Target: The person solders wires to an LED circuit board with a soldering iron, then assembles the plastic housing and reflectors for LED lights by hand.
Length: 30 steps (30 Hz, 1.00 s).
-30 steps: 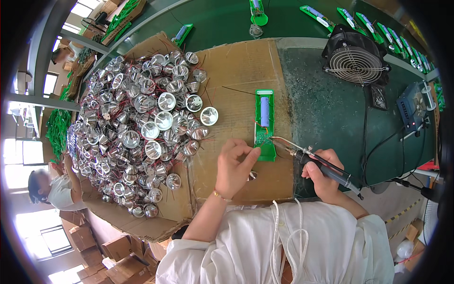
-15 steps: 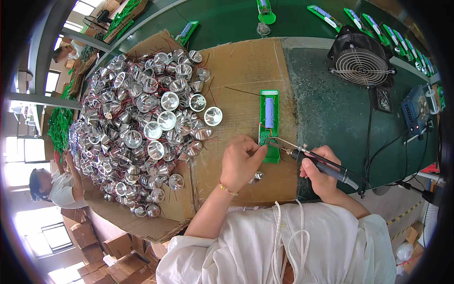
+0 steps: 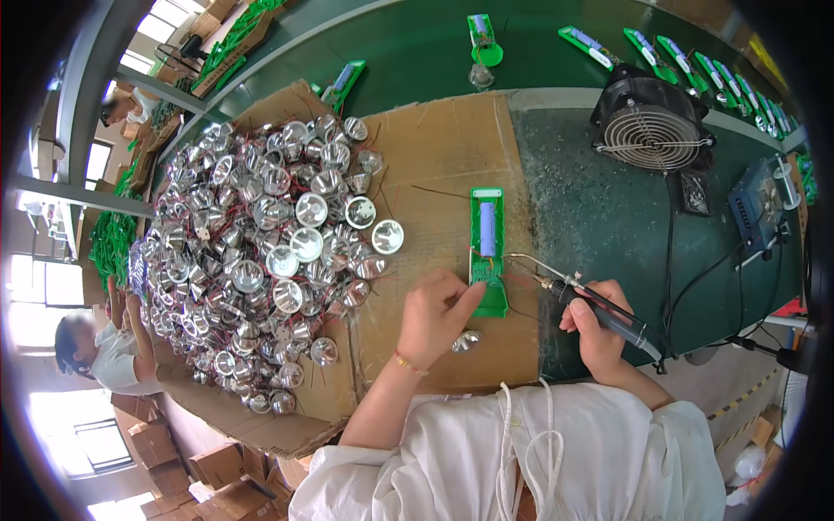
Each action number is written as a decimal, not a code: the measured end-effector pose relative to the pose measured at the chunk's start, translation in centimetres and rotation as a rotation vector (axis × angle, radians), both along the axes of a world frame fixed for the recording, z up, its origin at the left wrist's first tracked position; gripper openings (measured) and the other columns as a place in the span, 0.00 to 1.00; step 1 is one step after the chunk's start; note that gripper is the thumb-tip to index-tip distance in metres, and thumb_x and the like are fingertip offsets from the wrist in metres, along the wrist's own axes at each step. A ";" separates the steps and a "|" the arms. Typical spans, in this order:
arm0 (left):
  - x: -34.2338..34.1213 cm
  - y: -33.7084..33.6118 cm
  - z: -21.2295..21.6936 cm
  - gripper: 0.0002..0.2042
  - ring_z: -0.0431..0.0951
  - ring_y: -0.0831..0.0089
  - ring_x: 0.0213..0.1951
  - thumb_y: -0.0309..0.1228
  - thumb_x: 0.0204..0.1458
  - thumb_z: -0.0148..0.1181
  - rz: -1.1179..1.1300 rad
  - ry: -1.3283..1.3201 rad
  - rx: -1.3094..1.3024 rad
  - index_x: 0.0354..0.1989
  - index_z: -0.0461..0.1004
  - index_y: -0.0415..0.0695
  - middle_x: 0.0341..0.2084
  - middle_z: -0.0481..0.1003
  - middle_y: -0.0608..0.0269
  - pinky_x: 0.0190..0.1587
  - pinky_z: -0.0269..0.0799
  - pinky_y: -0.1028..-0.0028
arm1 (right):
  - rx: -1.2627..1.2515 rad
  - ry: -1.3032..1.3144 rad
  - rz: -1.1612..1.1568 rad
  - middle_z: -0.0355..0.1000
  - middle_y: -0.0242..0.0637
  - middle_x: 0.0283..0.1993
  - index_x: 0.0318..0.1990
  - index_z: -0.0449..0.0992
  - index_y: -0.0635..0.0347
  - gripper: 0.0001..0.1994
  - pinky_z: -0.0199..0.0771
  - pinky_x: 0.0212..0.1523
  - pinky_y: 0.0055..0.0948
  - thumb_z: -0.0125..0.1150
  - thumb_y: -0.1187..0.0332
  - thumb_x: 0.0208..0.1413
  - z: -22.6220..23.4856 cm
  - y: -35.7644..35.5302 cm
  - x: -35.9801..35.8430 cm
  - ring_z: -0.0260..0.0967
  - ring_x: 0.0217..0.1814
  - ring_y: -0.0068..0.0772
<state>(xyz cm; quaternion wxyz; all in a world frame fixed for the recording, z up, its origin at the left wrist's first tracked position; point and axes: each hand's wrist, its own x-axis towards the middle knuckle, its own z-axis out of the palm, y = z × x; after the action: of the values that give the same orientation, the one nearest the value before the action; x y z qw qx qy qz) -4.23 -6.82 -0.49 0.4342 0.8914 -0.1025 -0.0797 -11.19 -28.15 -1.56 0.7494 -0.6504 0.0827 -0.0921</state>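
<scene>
My right hand [image 3: 599, 326] is wrapped round a soldering iron [image 3: 599, 314] with a thin curved metal tube along it. The iron's tip is just right of a green plastic casing [image 3: 496, 306], apart from it. The casing lies lengthwise on the cardboard, with a purple cylindrical battery cell [image 3: 488, 230] in its upper part and a small green circuit board [image 3: 488, 276] below. My left hand [image 3: 434, 317] is at the board's left edge, thumb and fingers pinched; what is between them is hidden. Thin wires run from the board. A loose silver reflector cup [image 3: 466, 340] lies below the casing.
A large heap of silver reflector cups [image 3: 261, 269] with red wires fills the cardboard tray at left. A black fan [image 3: 651, 130] stands at the back right, beside a blue soldering station [image 3: 754, 208]. More green casings [image 3: 651, 56] line the far side. Another person [image 3: 109, 352] sits at far left.
The soldering iron's tip has moved off the board to the right, and my right hand with it. My left hand stays pinched by the board. The whole scene sits slightly lower in view.
</scene>
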 end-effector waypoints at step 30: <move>39.6 6.1 -0.9 0.24 0.68 0.51 0.49 0.42 0.50 0.49 0.179 -0.120 1.016 0.56 0.57 0.50 0.48 0.66 0.47 0.48 0.64 0.57 | -0.086 -0.034 -0.114 0.68 0.37 0.19 0.32 0.63 0.65 0.10 0.65 0.20 0.23 0.59 0.75 0.46 -4.3 -4.0 2.0 0.66 0.19 0.25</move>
<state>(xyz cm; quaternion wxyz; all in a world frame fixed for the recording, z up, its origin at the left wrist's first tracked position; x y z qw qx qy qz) 35.33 -0.77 -1.41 -0.0547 0.9980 0.0008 -0.0305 -9.24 -32.14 -5.84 0.7158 -0.6744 0.1031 -0.1492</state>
